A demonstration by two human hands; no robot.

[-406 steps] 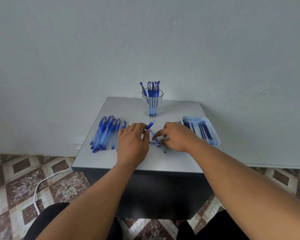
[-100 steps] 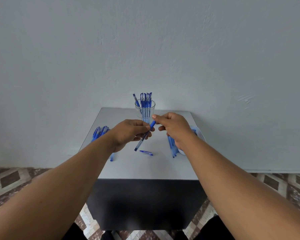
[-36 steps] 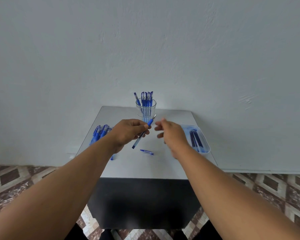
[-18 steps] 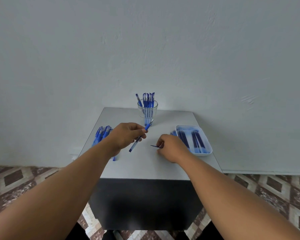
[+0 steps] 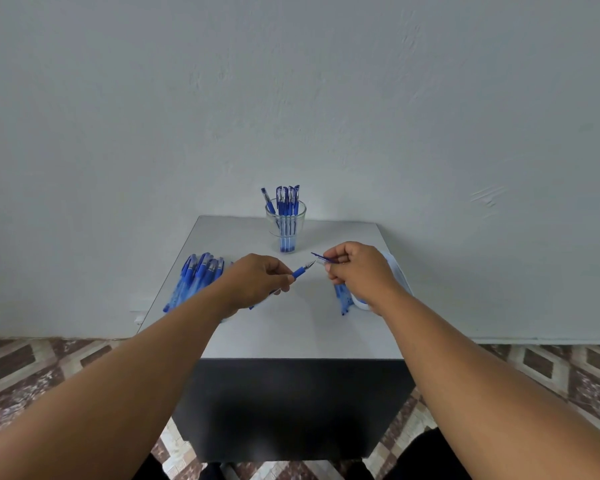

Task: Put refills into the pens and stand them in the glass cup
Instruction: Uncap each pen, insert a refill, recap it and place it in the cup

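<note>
Blue pen meets its cap, just above the table.

The left hand (image 5: 257, 282) pinches a pen (image 5: 300, 271) by its grip, tip aimed at the right hand (image 5: 355, 271), which pinches what looks like a cap (image 5: 323, 258); capping seems next, calling for careful lining up. Beyond stands the cup (image 5: 286, 230), already holding pens, with a pile (image 5: 196, 277) at left. The right wrist hides most of the tray (image 5: 397, 271), and the cap is too small to be sure of.

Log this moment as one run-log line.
left hand: holds pen | right hand: pinches cap | glass cup: holds pens | stage: capping
</note>
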